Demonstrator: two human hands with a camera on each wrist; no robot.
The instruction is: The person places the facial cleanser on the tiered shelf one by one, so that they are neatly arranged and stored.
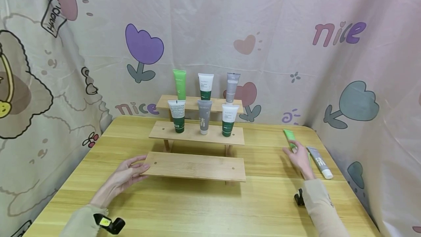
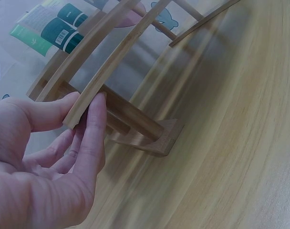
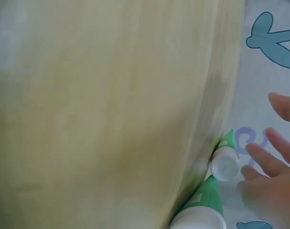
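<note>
Pinching the L end of the btm board [image 1: 194, 166]: my left hand [image 2: 54, 167] has its thumb on top and fingers beneath, a narrow hold w/ just the wood between. Right hand [image 1: 299, 158] holds nothing afaict, fingers loosely spread over the R side of the table [image 1: 197, 207], just beside a green tube [image 1: 289, 135]; a grey tube [image 1: 319, 162] lies flat to the R of that hand. Mid-table, the rack bears three tubes [image 1: 205, 83] upright on the top tier [image 1: 217, 104] and three on the mid tier [image 1: 216, 134], none on the btm board.

Step in hand, as I judge it: steady the rack w/ L, pick up a tube w/ R. Next move prob. calls for R fingers closing round one tube w/o nudging its neighbours, L hold kept gentle so nothing upright tips.

Hard to see: in the head view my R hand covers part of the lying tubes; only a green sliver shows by the wrist. R wrist view is blurry, hand cut off at the edge; two green tubes show there, the nearer white cap [image 3: 200, 220] cut off too. Can't tell if any fingertip touches. Most label print's too small to read.
</note>
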